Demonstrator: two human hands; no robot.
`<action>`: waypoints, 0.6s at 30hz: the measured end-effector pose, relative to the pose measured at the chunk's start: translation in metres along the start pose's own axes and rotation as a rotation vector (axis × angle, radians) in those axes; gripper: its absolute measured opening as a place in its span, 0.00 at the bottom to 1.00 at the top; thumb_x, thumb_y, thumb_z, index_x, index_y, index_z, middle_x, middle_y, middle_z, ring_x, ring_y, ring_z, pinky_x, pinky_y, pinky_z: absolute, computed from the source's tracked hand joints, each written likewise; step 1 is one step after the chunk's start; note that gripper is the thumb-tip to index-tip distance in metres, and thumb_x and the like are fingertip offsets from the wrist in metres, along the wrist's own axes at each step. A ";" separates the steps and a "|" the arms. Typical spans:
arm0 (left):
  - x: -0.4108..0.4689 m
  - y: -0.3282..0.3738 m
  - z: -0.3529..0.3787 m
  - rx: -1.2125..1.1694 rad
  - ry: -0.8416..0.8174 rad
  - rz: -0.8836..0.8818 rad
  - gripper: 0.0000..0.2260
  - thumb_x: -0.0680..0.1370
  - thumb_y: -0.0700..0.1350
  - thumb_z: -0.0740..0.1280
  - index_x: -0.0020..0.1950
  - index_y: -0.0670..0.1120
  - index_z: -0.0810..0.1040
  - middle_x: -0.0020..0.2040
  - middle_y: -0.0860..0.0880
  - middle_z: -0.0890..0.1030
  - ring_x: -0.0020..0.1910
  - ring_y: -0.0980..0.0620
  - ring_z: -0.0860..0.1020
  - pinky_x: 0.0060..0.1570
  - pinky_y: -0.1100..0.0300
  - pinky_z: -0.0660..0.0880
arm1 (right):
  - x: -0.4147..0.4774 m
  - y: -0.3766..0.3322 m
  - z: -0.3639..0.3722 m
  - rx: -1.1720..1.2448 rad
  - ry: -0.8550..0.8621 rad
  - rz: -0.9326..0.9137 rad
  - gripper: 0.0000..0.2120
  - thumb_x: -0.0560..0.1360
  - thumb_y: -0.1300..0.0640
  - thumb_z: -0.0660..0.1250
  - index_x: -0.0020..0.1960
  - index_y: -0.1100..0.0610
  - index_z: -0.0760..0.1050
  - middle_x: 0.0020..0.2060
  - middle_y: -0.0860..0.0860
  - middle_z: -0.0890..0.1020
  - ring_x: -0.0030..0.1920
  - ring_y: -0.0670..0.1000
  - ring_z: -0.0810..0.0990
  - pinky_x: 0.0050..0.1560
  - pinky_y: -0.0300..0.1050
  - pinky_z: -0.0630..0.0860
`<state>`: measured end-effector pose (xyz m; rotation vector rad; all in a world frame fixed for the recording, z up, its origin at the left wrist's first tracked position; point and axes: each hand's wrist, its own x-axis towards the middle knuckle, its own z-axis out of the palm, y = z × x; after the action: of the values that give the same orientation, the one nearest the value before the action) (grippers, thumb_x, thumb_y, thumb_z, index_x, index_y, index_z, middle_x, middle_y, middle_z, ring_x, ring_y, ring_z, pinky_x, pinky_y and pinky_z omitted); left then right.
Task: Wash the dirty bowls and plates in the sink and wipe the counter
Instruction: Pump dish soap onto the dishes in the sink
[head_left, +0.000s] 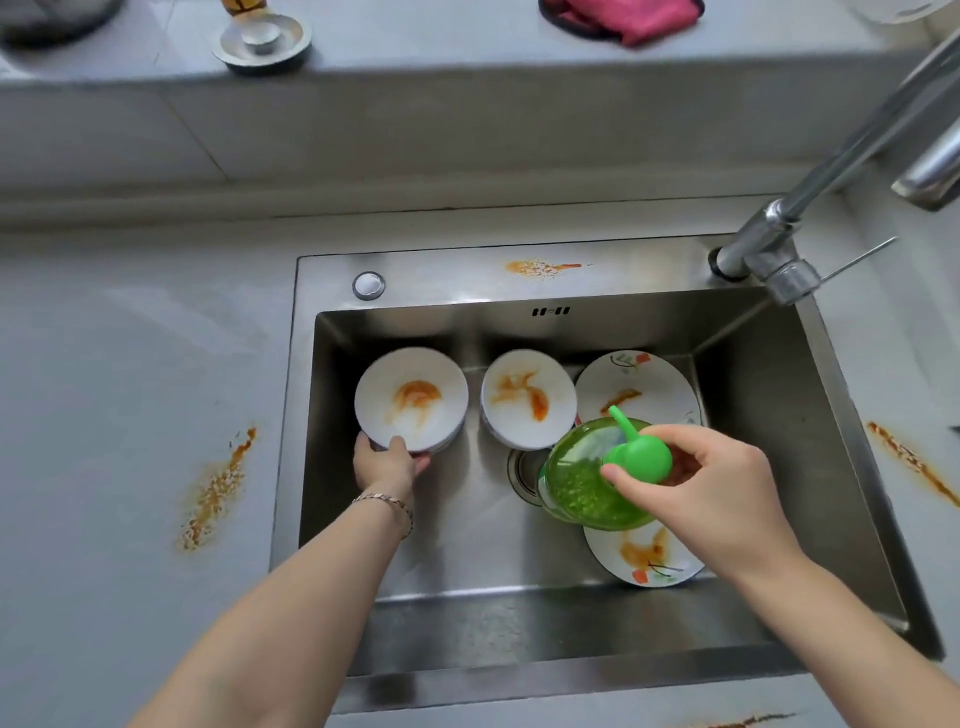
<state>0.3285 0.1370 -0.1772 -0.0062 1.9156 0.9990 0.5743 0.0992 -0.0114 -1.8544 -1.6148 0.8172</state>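
In the steel sink (779, 415) stand two white bowls smeared with orange sauce: the left bowl (410, 397) and the middle bowl (527, 397). My left hand (387, 460) grips the near rim of the left bowl, thumb on top. Two flowered plates with sauce lie at the right, the far plate (641, 387) and the near plate (644, 558). My right hand (711, 478) holds a green dish-soap bottle (587, 483) above the sink, fingers curled round its green pump head (636, 454), whose spout points away from me.
Orange sauce stains mark the counter at the left (218, 491), at the right (911, 462) and on the sink's back ledge (540, 267). The faucet (789, 244) rises at the back right. A pink cloth (628, 18) and a metal drain plug (262, 39) lie on the back shelf.
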 end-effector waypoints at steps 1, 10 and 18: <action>-0.002 0.000 -0.005 0.049 -0.009 0.027 0.23 0.78 0.34 0.60 0.72 0.48 0.65 0.68 0.44 0.70 0.56 0.37 0.77 0.36 0.58 0.78 | -0.001 0.002 0.001 -0.010 -0.005 0.002 0.12 0.59 0.55 0.79 0.41 0.52 0.81 0.35 0.44 0.82 0.39 0.44 0.80 0.41 0.38 0.78; -0.025 -0.021 -0.081 0.616 -0.396 0.151 0.26 0.76 0.33 0.61 0.73 0.49 0.63 0.42 0.41 0.81 0.34 0.45 0.82 0.27 0.60 0.79 | -0.005 0.008 -0.007 0.065 -0.002 0.006 0.14 0.60 0.57 0.79 0.37 0.44 0.77 0.34 0.39 0.81 0.37 0.38 0.79 0.38 0.27 0.74; -0.008 -0.078 -0.057 0.702 -0.511 -0.026 0.25 0.76 0.29 0.58 0.70 0.47 0.64 0.44 0.37 0.78 0.32 0.40 0.79 0.28 0.49 0.80 | -0.001 0.013 -0.024 0.105 0.086 0.030 0.12 0.61 0.59 0.79 0.40 0.49 0.80 0.34 0.43 0.82 0.36 0.40 0.79 0.37 0.27 0.74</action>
<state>0.3213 0.0455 -0.2076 0.5712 1.6775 0.2267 0.6005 0.0965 -0.0048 -1.8186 -1.4669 0.8084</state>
